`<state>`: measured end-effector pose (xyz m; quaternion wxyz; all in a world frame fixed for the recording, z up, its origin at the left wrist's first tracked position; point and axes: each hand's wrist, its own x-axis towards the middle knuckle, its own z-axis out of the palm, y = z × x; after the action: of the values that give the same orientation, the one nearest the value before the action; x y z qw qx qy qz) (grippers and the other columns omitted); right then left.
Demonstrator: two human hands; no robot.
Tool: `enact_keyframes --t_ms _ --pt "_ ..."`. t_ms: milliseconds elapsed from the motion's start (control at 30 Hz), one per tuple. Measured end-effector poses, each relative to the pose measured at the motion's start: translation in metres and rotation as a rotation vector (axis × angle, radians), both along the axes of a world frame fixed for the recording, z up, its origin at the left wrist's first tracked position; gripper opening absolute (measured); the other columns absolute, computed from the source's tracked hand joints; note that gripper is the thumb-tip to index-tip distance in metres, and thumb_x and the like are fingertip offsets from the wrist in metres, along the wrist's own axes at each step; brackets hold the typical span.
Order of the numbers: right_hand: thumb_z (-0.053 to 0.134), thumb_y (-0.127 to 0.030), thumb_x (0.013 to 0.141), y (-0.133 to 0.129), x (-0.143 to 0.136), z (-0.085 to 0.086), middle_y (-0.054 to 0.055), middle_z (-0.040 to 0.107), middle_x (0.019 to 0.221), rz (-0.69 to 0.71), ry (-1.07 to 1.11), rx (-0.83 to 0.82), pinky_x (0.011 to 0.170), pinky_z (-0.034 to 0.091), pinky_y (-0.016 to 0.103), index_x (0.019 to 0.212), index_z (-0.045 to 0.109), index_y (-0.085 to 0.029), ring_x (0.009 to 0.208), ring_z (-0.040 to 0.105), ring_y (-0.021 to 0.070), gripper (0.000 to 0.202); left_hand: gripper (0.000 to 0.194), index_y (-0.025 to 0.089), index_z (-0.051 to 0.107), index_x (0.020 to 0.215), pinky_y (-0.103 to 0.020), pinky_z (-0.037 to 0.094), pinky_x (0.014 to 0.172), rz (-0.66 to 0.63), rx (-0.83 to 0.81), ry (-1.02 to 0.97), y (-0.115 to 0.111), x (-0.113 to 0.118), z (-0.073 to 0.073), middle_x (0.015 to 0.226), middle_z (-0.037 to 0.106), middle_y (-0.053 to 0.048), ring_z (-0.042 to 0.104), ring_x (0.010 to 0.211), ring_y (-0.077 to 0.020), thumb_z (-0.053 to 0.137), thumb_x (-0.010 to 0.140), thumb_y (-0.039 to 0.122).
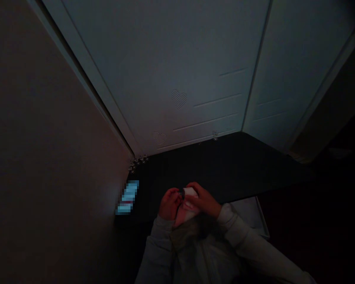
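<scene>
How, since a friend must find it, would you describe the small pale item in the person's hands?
Below the big panel marked with hearts is a dark surface; at its near side are the left hand and right hand. Between them is the pale item, white and pinkish, unlike the bluish glowing rectangle farther left.
</scene>
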<state>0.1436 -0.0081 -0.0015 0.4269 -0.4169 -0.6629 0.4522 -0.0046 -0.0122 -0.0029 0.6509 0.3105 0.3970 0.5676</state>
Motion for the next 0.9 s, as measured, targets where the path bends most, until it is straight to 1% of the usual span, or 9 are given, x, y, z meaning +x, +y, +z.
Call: enact_keyframes --t_ms 67,133,167,233,300,467,733,900 --pt "0.054 -0.031 0.066 0.001 -0.0006 -0.0015 0.001 0.052 0.08 -0.066 0.075 -0.027 0.061 0.039 0.023 0.093 0.04 -0.018 0.07 0.049 0.0122 0.033 0.027 0.015 0.05 0.077 -0.021 0.038 0.053 -0.002 -0.003 0.009 0.0001 0.0003 -0.0005 0.061 0.056 0.001 0.051 0.054 -0.0082 0.064 0.055 0.022" --pt "0.056 -0.032 0.064 0.0023 -0.0007 -0.0032 -0.002 0.048 0.072 -0.136 0.089 -0.031 0.057 0.038 0.021 0.085 0.039 -0.018 0.065 0.046 0.0107 0.03 0.027 0.014 0.05 0.077 -0.021 0.037 0.053 -0.01 -0.004 0.025 0.0001 0.0006 -0.0012 0.06 0.056 0.001 0.051 0.053 -0.0085 0.064 0.056 0.023" --pt "0.056 -0.032 0.064 0.0029 -0.0005 -0.004 -0.003 0.045 0.069 -0.146 0.077 -0.024 0.055 0.037 0.02 0.08 0.039 -0.018 0.062 0.044 0.01 0.027 0.027 0.015 0.05 0.078 -0.021 0.037 0.053 -0.016 -0.003 0.026 0.0001 0.0007 -0.0014 0.06 0.056 0.0 0.051 0.053 -0.0086 0.064 0.056 0.023" --pt "0.053 -0.034 0.066 0.0038 0.0002 -0.005 -0.005 0.041 0.064 -0.115 0.054 -0.006 0.053 0.035 0.019 0.072 0.04 -0.018 0.06 0.041 0.009 0.022 0.028 0.015 0.05 0.079 -0.022 0.037 0.053 -0.026 0.004 0.015 -0.0004 0.001 -0.0011 0.06 0.056 0.001 0.051 0.054 -0.0088 0.064 0.056 0.022" --pt "0.05 -0.035 0.069 0.0042 0.001 -0.0055 -0.005 0.04 0.062 -0.07 0.046 -0.002 0.053 0.034 0.019 0.069 0.042 -0.017 0.059 0.04 0.0086 0.02 0.029 0.015 0.05 0.078 -0.022 0.037 0.053 -0.019 0.009 0.006 -0.001 0.0014 0.0001 0.06 0.056 0.001 0.051 0.054 -0.009 0.065 0.055 0.022" --pt "0.047 -0.038 0.071 0.0038 0.002 -0.0053 -0.005 0.042 0.062 -0.057 0.063 0.002 0.053 0.033 0.019 0.07 0.046 -0.017 0.059 0.04 0.0087 0.021 0.03 0.014 0.05 0.076 -0.021 0.037 0.052 -0.001 -0.003 0.031 -0.0016 0.0023 0.0029 0.06 0.056 0.001 0.051 0.053 -0.0083 0.066 0.052 0.022" --pt "0.047 -0.037 0.072 0.0028 0.0027 -0.0036 -0.004 0.044 0.062 -0.016 0.107 -0.038 0.054 0.034 0.019 0.071 0.049 -0.016 0.06 0.042 0.0088 0.021 0.029 0.015 0.05 0.076 -0.022 0.038 0.053 -0.017 0.017 -0.01 0.0012 -0.0007 -0.0029 0.062 0.057 0.0 0.052 0.055 -0.009 0.066 0.053 0.021" --pt "0.044 -0.038 0.074 0.0029 0.0024 -0.0045 -0.004 0.044 0.062 0.002 0.15 -0.057 0.053 0.034 0.019 0.07 0.048 -0.016 0.059 0.042 0.0086 0.023 0.028 0.014 0.05 0.077 -0.022 0.039 0.055 -0.027 0.015 -0.008 0.001 -0.0007 -0.0031 0.061 0.057 0.0 0.053 0.056 -0.0092 0.065 0.055 0.021"
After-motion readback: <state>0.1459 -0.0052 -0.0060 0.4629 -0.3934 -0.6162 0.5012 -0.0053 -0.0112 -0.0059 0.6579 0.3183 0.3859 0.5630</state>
